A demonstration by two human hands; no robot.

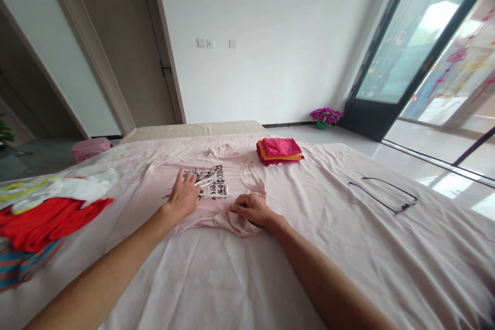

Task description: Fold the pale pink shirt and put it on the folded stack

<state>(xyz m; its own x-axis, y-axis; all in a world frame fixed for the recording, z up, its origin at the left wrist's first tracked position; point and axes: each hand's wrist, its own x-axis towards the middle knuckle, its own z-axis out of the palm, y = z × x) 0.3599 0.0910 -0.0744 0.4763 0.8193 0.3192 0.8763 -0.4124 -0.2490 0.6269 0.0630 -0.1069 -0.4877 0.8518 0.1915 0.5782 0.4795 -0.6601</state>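
Observation:
A pale pink T-shirt (154, 185) with black lettering lies spread on the cloth-covered surface, its neckline pointing right. My left hand (184, 195) rests over the printed part, fingers spread and nothing gripped. Close to the collar, my right hand (252, 209) pinches the shirt's near edge around the sleeve. The fabric there is bunched up. Just beyond the collar sits a folded stack of red and orange clothes (280, 151).
On the left is a loose pile with a red garment (50, 221), white pieces and a striped one. Eyeglasses (404, 206) lie at the right. Beyond the surface are a pink stool (91, 149), purple flowers (326, 116) and a glass door (390, 46).

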